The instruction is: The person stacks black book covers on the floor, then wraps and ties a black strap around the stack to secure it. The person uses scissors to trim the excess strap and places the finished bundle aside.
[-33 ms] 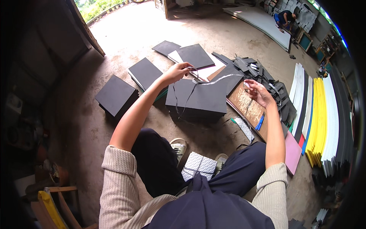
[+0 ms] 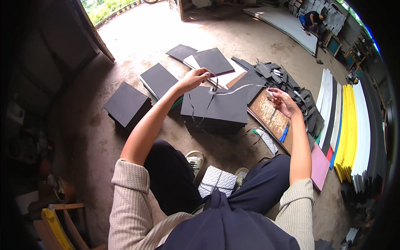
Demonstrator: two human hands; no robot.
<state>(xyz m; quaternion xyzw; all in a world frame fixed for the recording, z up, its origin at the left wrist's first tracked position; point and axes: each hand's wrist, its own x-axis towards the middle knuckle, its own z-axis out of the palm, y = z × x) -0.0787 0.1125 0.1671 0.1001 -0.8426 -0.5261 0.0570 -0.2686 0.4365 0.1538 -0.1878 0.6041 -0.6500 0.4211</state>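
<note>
My left hand is closed, pinching a thin, pale and dark plastic-looking strap above a stack of black square sheets. The strap runs across to my right hand, whose fingers are closed on its other part at the right. Between the hands the strap loops and crosses itself, and dark lengths of it dangle over the front of the stack. Below my right hand lies a worn brown board with a blue-handled tool on it. The tool's kind is unclear.
More black sheet stacks stand to the left and behind. Black offcuts heap up at the right, near long coloured sheets. A silvery patterned block lies between my shoes. Far off, a person crouches by large white sheets.
The strap between my hands has shifted a little and now bows in a gentle curve. My right fingers have moved very slightly; the rest looks the same.
</note>
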